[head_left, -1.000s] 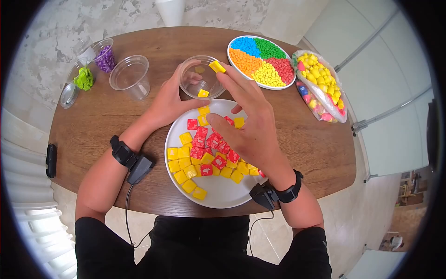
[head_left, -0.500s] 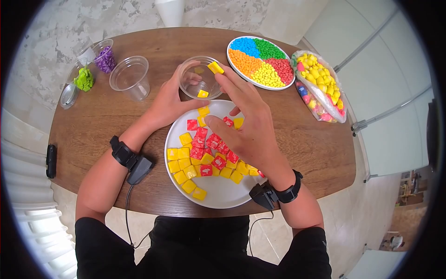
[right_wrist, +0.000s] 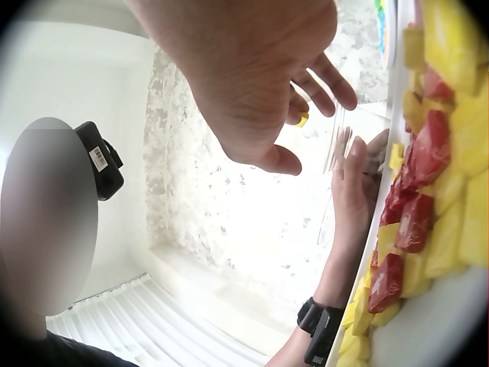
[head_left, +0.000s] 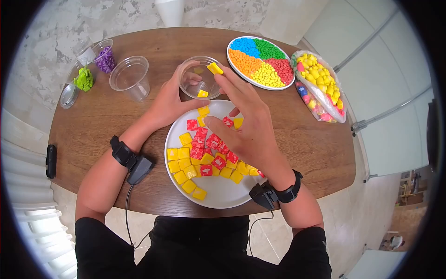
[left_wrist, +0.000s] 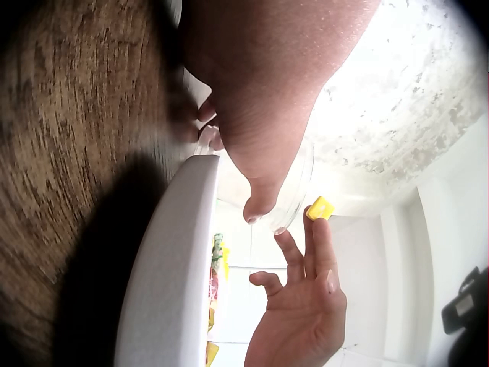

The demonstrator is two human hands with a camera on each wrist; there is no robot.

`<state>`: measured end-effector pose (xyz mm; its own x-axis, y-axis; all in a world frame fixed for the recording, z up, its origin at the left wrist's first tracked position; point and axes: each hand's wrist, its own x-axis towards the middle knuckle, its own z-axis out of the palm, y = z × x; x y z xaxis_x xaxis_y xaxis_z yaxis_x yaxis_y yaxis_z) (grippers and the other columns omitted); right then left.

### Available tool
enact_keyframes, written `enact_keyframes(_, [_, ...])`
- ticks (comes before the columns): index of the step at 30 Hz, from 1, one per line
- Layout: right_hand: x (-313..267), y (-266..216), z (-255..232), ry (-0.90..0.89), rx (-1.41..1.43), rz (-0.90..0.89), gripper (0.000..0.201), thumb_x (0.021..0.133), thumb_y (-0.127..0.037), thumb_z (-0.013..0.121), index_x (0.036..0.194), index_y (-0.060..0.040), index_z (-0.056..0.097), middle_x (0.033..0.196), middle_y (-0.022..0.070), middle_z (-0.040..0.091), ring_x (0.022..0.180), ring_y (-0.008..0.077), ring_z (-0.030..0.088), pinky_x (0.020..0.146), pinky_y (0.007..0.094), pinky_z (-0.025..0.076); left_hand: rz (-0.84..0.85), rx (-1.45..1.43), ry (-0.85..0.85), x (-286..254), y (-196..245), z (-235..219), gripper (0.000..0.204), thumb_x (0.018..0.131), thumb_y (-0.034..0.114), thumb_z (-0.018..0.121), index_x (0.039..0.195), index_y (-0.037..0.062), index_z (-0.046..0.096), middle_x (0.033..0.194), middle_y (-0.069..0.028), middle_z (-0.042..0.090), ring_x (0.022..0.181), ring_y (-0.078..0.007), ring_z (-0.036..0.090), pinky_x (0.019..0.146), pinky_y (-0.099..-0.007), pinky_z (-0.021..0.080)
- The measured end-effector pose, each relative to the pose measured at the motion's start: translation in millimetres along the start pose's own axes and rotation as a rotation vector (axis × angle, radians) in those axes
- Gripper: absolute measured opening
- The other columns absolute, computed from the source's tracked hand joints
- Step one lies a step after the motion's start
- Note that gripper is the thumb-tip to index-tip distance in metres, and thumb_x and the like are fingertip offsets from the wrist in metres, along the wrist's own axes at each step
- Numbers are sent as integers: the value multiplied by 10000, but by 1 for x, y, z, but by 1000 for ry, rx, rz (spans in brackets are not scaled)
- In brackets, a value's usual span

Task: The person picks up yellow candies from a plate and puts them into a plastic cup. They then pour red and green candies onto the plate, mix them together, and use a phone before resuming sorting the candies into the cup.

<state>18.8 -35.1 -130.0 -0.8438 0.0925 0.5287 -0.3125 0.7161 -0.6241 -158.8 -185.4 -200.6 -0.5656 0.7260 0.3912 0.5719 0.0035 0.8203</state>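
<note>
The left hand [head_left: 165,100] grips a clear plastic cup [head_left: 188,88] at the far edge of a white plate [head_left: 223,201]. One yellow square candy [head_left: 203,93] shows in the cup. Above the cup's right rim, the right hand [head_left: 251,123] pinches another yellow candy [head_left: 215,68] between its fingertips, thumb apart from it. In the left wrist view this pinched candy [left_wrist: 320,209] sits at the tips of the right hand [left_wrist: 298,306]. Red candies [head_left: 196,152] and yellow candies [head_left: 189,171] are spread on the plate, partly under the right hand.
An empty clear cup [head_left: 130,76] stands left of the held one. Farther left are cups with purple pieces [head_left: 106,60] and green pieces [head_left: 84,79]. A plate of coloured candies [head_left: 231,63] and a bag of yellow and pink pieces [head_left: 320,83] lie at the right.
The right hand has shifted very slightly left with the pinched yellow candy. The left hand and its cup stay in place.
</note>
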Motion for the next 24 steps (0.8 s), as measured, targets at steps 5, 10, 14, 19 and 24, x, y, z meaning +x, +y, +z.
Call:
enact_keyframes(5, [-1, 1, -1, 9, -28, -4, 693, 814, -138, 804, 1446, 4, 561, 1546, 197, 522, 1171, 325, 639, 887, 387, 549, -2, 9, 1, 0, -1, 0, 928, 793, 260, 906, 1543, 101, 385, 1253, -191, 678, 1207, -283, 643, 1065, -405, 488])
enact_keyframes(10, [0, 1, 0, 4, -4, -19, 680, 800, -129, 802, 1405, 59, 554, 1523, 217, 521, 1185, 384, 592, 1003, 447, 514, -3, 16, -2, 0, 1, 0, 930, 791, 263, 906, 1543, 101, 384, 1261, -192, 678, 1208, -288, 645, 1065, -408, 490])
enact_keyframes(14, [0, 3, 1, 10, -25, -48, 686, 791, -131, 811, 1398, 62, 556, 1531, 209, 518, 1203, 379, 584, 1002, 448, 515, -13, 17, -4, 0, 2, 0, 930, 792, 267, 906, 1544, 102, 383, 1259, -191, 678, 1210, -286, 644, 1066, -408, 489])
enact_keyframes(19, [-1, 2, 1, 7, -33, -50, 686, 786, -140, 819, 1391, 57, 561, 1533, 203, 516, 1207, 377, 583, 1001, 446, 515, -6, -5, 2, 0, 0, 0, 932, 790, 276, 908, 1542, 102, 385, 1255, -190, 678, 1204, -280, 643, 1065, -405, 487])
enact_keyframes(24, [0, 2, 1, 7, -37, -54, 701, 781, -151, 829, 1394, 53, 557, 1532, 197, 516, 1207, 375, 582, 995, 446, 518, -10, -1, 1, 0, 2, 0, 930, 792, 274, 906, 1541, 100, 385, 1247, -190, 681, 1200, -280, 644, 1065, -405, 486])
